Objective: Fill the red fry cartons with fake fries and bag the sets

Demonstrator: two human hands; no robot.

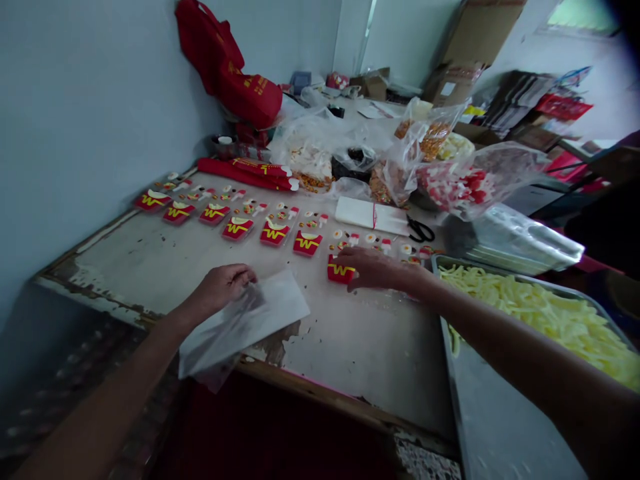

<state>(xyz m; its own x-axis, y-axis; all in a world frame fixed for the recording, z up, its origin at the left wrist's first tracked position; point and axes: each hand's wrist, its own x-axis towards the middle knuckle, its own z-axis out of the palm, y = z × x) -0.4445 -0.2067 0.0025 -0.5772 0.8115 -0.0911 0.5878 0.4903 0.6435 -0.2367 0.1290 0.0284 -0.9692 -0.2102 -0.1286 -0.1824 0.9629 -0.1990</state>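
My left hand (226,288) is closed on a thin clear plastic bag (245,301), its fingers curled in at the top. A white sheet (283,300) lies under the bag, and both reach past the table's front edge. My right hand (373,268) is at the right side of a small red fries carton (338,271) with a yellow W. Its fingers are at the top of the carton and the thumb is apart below; how firmly they touch is hidden. Several similar red cartons (274,232) lie in a row leftward, with small toy-like food pieces (286,212) above them.
At right, a metal tray (453,373) holds yellow fries-like pieces (540,313). Black scissors (421,230) lie beside a white stack (373,215) with a red band. Behind are stacked clear trays (515,240), filled plastic bags (465,180) and flat red cartons (245,173).
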